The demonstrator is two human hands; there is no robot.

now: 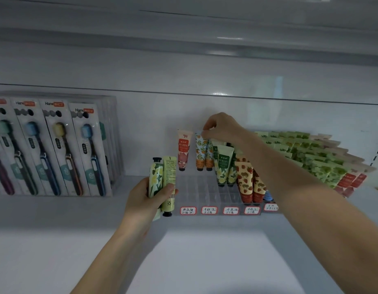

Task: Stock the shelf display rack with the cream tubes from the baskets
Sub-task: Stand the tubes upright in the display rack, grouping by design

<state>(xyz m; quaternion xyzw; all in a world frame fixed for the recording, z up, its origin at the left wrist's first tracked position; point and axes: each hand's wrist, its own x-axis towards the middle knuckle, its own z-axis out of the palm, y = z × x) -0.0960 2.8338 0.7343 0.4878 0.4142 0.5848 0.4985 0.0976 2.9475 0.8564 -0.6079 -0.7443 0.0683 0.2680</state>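
Head view: I see my left hand (145, 201) low at the front-left corner of the clear display rack (196, 187). Its fingers and thumb are curled round two cream tubes that lie side by side, touching. One is a floral tube (156, 179) with its black cap up. The other is a pale yellow-green tube (169, 179) with its cap down, its printed back and barcode facing me.

My right hand (221, 128) reaches over the rack to the back row, where its fingertips pinch the crimped top edge of a blue-and-orange tube (199, 151). That tube is upright, cap down, touching a second tube of the same pattern just to its right. Their caps sit level, but I cannot tell whether the pinched one is fully seated.

A pink tube (183, 149) stands alone to the left of that pair, a little apart. To the right stand green tubes (223, 164), and in front of those are strawberry tubes (245, 181), all cap down. Red-bordered handwritten labels (209, 210) run along the rack's front edge, too blurred for me to read. Farther right, past my forearm, tilted rows of green packs (311, 158) fan out.

The rack sits on a white shelf (183, 251). Boxed toothbrushes (56, 145) stand at the left, well apart from it.
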